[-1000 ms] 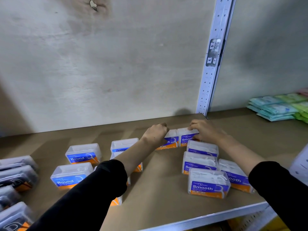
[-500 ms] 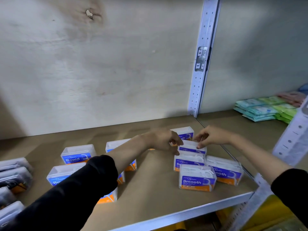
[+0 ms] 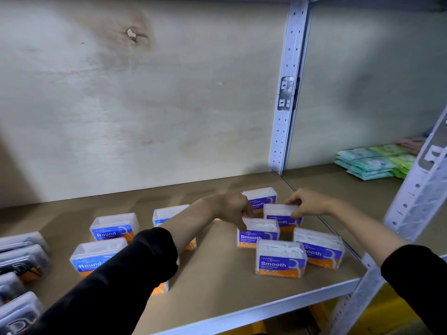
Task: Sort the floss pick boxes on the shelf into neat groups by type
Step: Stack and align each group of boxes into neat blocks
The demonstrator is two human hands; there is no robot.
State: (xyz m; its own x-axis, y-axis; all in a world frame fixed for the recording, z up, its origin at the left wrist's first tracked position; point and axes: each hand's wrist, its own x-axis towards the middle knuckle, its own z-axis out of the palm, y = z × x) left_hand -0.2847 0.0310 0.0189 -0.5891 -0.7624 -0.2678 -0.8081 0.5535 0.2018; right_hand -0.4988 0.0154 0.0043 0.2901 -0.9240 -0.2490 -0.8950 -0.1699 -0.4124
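Pale plywood back panel across the upper two thirds of the frame, knot mark at upper centre-left. Brown shelf board below it, metal front edge along the lower right. Perforated metal upright right of centre, second upright at the right edge. Black sleeves entering from the lower left and lower right corners.

Stack of pastel green and blue packets at right, on the next bay, well apart from the boxes.

Dark-labelled boxes at the left edge, blurred. Blue "Round" boxes left of centre, some partly hidden under the left forearm. Purple "Smooth" boxes clustered in the lower right of the shelf, close together, labels facing the camera.

Left hand at centre, fingers curled down, fingertips touching the upper left corner of a middle Smooth box; firm grasp or mere touch, cannot tell. Right hand just right of it, pinching the top right edge of the Smooth box behind, thumb on the front face. Rearmost Smooth box between the two hands, untouched
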